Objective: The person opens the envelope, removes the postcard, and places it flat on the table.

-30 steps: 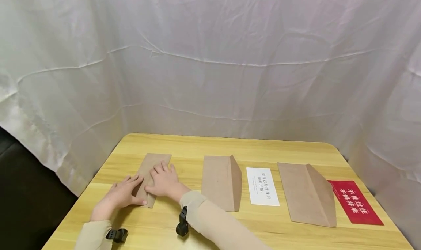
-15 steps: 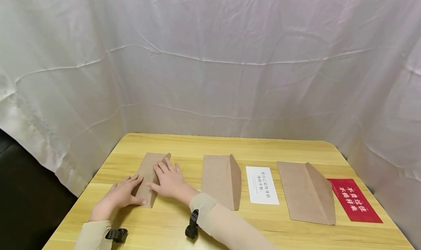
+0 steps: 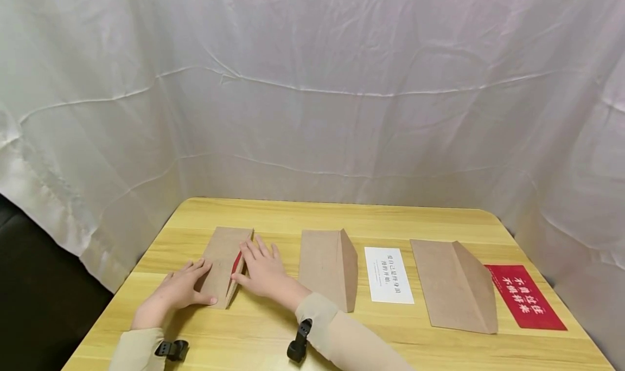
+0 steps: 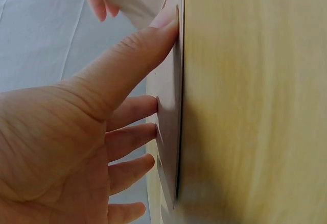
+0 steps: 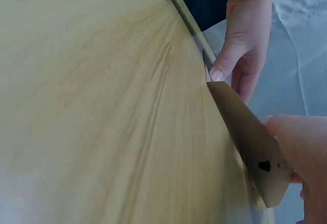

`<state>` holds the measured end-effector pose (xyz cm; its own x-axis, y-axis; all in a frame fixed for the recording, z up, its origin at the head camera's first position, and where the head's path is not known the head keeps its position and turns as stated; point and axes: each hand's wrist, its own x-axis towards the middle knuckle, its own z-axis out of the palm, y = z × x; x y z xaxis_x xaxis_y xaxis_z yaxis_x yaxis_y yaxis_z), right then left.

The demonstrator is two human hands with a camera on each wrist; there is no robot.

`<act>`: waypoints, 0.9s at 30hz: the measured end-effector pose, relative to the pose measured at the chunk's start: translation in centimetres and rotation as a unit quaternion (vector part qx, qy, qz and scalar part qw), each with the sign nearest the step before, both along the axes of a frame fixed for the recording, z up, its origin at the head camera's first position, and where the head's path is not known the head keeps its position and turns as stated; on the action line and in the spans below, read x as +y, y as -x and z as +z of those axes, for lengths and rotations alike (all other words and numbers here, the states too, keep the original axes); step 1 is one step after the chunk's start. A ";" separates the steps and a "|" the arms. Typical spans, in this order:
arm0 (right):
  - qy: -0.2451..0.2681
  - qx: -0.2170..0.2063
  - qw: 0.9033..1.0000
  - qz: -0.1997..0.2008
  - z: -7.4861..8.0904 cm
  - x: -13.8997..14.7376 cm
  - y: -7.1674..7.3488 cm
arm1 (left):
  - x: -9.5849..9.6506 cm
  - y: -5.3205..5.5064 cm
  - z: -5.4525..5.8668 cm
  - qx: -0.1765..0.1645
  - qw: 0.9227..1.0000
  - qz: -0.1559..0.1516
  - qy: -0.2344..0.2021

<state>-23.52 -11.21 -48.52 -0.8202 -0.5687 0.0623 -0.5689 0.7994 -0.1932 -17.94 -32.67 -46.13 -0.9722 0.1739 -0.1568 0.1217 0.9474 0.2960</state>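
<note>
A kraft-paper envelope [image 3: 217, 262] lies at the left of the table, its flap [image 5: 250, 147] raised along the right edge. A strip of red [image 3: 236, 263] shows in the gap under the flap. My left hand [image 3: 178, 292] rests on the envelope's left side, thumb near the front edge and fingers spread; in the left wrist view the thumb [image 4: 138, 50] and fingertips touch the paper. At the flap, my right hand [image 3: 266, 270] touches with fairly straight fingers; the far side of its fingertips is hidden.
Right of the hands lie a second kraft envelope [image 3: 319, 268] with its flap out, a white printed card [image 3: 389, 275], a third envelope [image 3: 446, 284] and a red card [image 3: 529, 298]. Pale curtains [image 3: 342, 116] hang behind the wooden table [image 3: 273, 213].
My right hand has moved right, from the envelope's middle to its right edge. The flap has lifted from lying folded over, and red now shows beneath. My left hand stays put.
</note>
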 end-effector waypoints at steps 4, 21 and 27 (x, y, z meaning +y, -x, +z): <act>-0.024 -0.003 1.000 -0.002 0.2 0.7 -0.2 | 0.0 0.0 -0.1 -0.001 1.000 0.000 -0.001; -0.091 -0.041 0.995 0.005 -0.3 1.4 1.3 | -0.1 0.2 0.0 0.003 1.000 -0.004 -0.006; -0.090 -0.049 0.995 0.010 -0.1 1.1 2.4 | -0.1 0.1 -0.1 0.000 1.000 -0.004 -0.011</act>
<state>-25.95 -10.12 -48.62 -0.8062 -0.5789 -0.1217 -0.5698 0.8152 -0.1034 -18.07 -32.79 -46.19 -0.9707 0.1849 -0.1537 0.1289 0.9398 0.3165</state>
